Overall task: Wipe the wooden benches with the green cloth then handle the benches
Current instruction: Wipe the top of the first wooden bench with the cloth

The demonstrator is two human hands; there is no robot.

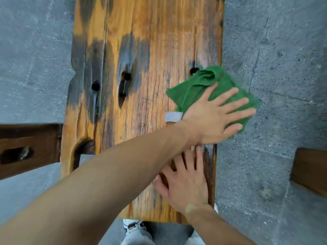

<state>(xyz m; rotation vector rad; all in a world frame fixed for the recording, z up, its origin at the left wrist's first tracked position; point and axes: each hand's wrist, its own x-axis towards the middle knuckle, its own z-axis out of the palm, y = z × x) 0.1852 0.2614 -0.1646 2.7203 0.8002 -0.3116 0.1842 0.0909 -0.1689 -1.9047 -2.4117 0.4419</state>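
While the right hand (185, 183) rests spread flat on the near end of the wooden bench (141, 85), the left does the wiping.
Further up, the left hand (212, 117) presses the green cloth (203, 85) with splayed fingers, right at the bench's right edge, over the grey stone floor (274, 68).

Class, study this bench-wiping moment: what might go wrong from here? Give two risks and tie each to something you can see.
1. The green cloth hangs partly over the bench edge under the left hand's flat fingers, with no grip; it might slide off onto the floor.
2. The wood looks cracked and rough; the right hand pressing bare on it may catch a splinter.
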